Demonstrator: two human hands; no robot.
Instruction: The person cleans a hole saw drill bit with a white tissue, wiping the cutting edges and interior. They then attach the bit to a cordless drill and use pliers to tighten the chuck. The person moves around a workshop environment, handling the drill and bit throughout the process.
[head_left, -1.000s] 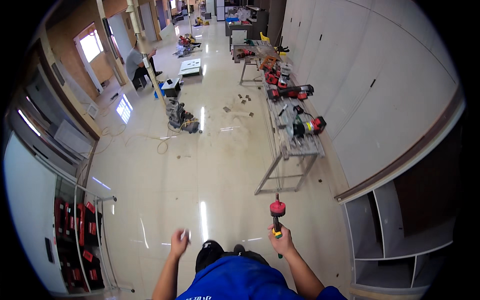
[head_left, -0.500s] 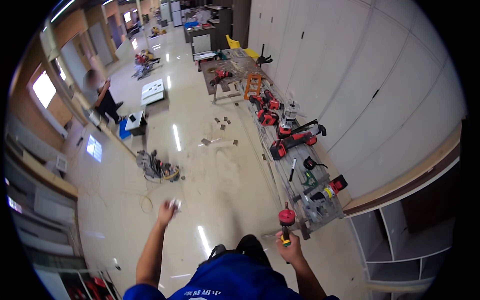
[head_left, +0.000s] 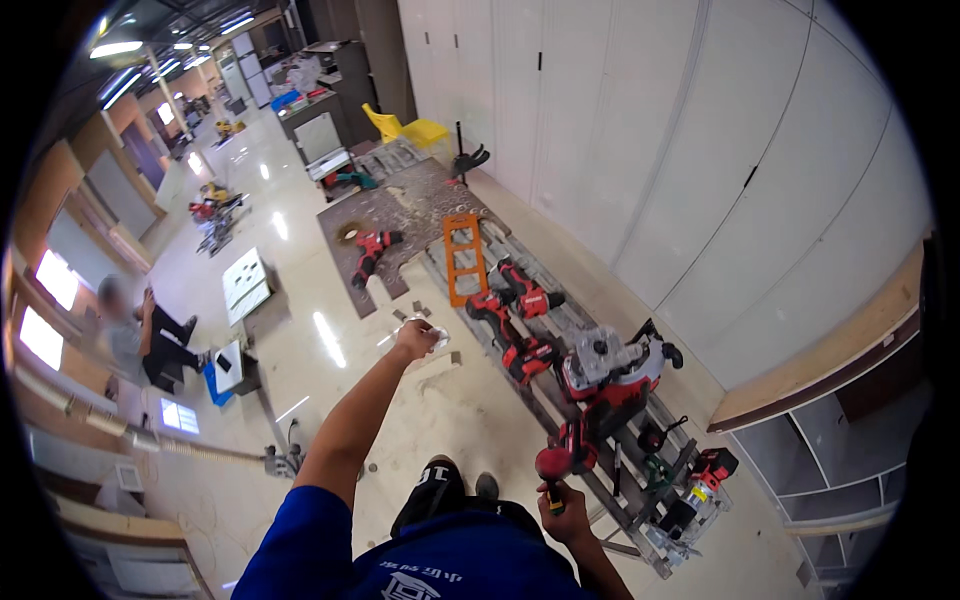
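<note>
My left hand (head_left: 412,342) reaches forward over the floor beside the bench. Its fingers are closed on a small clear, shiny packet (head_left: 440,338), whose exact kind I cannot make out. Low on the right, my right hand (head_left: 568,515) grips the yellow-and-black handle (head_left: 556,498) of a tool topped by a red round part (head_left: 552,463). That red part overlaps a red power tool on the slatted bench. Near my left hand, an orange frame-shaped template (head_left: 466,270) lies on the bench, with red cordless drills (head_left: 528,360) close by.
A red drill (head_left: 370,258) lies on a brown board (head_left: 425,200) at the bench's far end. A clamp (head_left: 468,160) and yellow chair (head_left: 425,132) are behind it. Tall white cabinet doors (head_left: 600,130) line the right. A person (head_left: 140,335) sits at left near a small white-topped stand.
I have stepped closer to the bench. My left hand has swung forward and right with the clear packet. My right hand still holds the red-topped tool, now beside the power tools.
</note>
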